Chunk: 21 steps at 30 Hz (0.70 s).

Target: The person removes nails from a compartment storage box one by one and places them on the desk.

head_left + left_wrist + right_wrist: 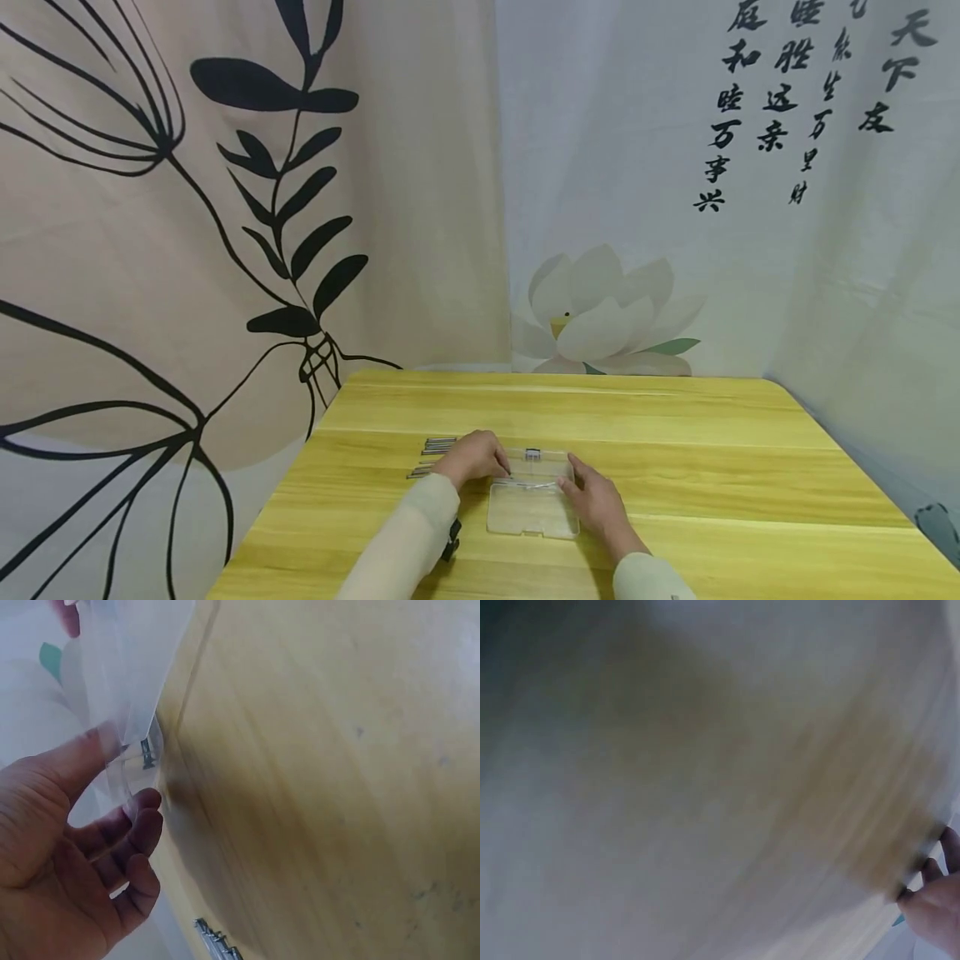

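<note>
1. Two hands worked at one clear flat rectangular plastic box (533, 498) lying open near the front middle of the yellow wooden table (675, 433).
2. Left hand (474, 457): fingers (139, 825) curled loosely, thumb against the edge of the clear plastic (127, 690), pinching the box's left far corner; the left wrist view showed thumb on one side of the sheet, fingertips on the other.
3. Right hand (596, 498): lay along the right edge of the box, fingers pointing toward the far right corner and touching it; the head view was too small to tell a firm grip. The right wrist view was blurred, only fingertips (934, 889) at the lower right edge against the plastic, so grip could not be told.
4. Box: near half flat on the table, far half (lid) between both hands, with a small dark clasp (532, 453) on the far edge.
5. Several thin silver metal rods (435, 450) lay in a loose group on the table just left of the left hand, touching nothing but the table; their ends showed in the left wrist view (217, 943).
6. Both arms wore pale cream sleeves (408, 533); a dark strap (452, 540) sat at the left wrist.
7. Behind the table: printed fabric backdrops, black leaf pattern (300, 192) on the left, white lotus flower (600, 317) and black calligraphy (780, 100) on the right.
</note>
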{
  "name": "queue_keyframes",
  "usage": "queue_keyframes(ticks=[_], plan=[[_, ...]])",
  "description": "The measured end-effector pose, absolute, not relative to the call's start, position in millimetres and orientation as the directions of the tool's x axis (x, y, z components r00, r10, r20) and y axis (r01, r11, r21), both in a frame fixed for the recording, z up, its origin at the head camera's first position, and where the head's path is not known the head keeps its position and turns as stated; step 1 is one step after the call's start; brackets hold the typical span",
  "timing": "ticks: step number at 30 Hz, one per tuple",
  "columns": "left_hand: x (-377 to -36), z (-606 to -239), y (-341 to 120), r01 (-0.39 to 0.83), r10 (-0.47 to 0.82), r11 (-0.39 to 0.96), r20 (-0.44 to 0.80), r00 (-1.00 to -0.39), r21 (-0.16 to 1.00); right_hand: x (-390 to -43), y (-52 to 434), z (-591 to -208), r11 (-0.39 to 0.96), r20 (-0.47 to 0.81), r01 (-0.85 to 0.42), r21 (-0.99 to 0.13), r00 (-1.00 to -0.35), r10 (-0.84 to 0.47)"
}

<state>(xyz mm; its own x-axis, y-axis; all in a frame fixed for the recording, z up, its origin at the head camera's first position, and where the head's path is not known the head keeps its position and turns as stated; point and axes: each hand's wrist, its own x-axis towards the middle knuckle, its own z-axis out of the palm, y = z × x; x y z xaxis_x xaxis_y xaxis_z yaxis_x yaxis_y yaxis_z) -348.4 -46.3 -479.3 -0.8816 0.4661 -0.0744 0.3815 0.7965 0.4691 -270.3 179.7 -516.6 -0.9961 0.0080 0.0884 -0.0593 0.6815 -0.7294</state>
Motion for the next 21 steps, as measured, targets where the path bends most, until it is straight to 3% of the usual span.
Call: queue_keyframes(ticks=[9,17,21], plan=[[-348.4,-487.9,-47.8,0.423,0.475,0.783,0.0,-0.88,0.455,-269.5,180.3,-517.3,0.675,0.103,-0.076,-0.734,-0.995,0.0],[-348.3,-482.4,-56.1,0.395,0.494,0.726,-0.026,-0.869,0.563,-269.5,181.7,-518.5,0.668,0.09,-0.066,-0.741,-0.996,0.002],[-352.7,-477.7,-56.8,0.407,0.492,0.723,-0.003,-0.871,0.559,-269.7,182.1,-518.9,0.669,0.085,-0.062,-0.741,-0.996,0.001]])
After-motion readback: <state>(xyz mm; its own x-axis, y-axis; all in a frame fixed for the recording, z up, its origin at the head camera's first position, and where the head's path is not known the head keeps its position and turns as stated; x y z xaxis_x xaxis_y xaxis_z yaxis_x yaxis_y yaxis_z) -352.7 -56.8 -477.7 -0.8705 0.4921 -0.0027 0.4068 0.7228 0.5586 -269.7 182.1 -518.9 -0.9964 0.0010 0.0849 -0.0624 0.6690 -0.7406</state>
